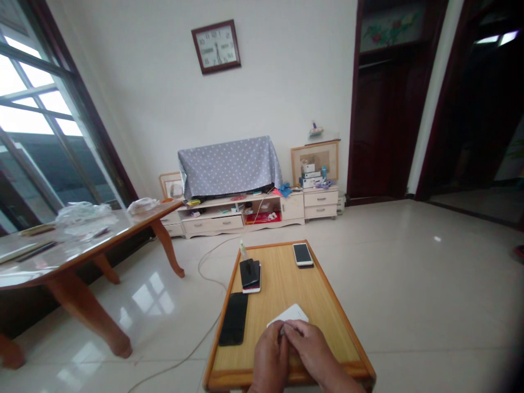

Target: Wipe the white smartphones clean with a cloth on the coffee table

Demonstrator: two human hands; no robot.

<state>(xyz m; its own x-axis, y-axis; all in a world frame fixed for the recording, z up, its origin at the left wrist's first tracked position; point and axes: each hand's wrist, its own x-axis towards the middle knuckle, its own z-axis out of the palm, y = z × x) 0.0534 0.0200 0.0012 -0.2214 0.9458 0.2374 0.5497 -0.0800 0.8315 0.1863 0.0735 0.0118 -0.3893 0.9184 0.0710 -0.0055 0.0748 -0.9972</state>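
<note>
My left hand and right hand meet at the fingertips; cannot tell what they clamp. One white phone shows just beyond, above the table. One bottle, contents unclear. One black phone. Two phone piles: left pile, right pile.

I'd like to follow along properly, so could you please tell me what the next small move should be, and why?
Perhaps draw the right hand slightly away from the left hand, since the two meet in front of the nearer white phone, covering its near edge and hiding whatever is between them.
</note>
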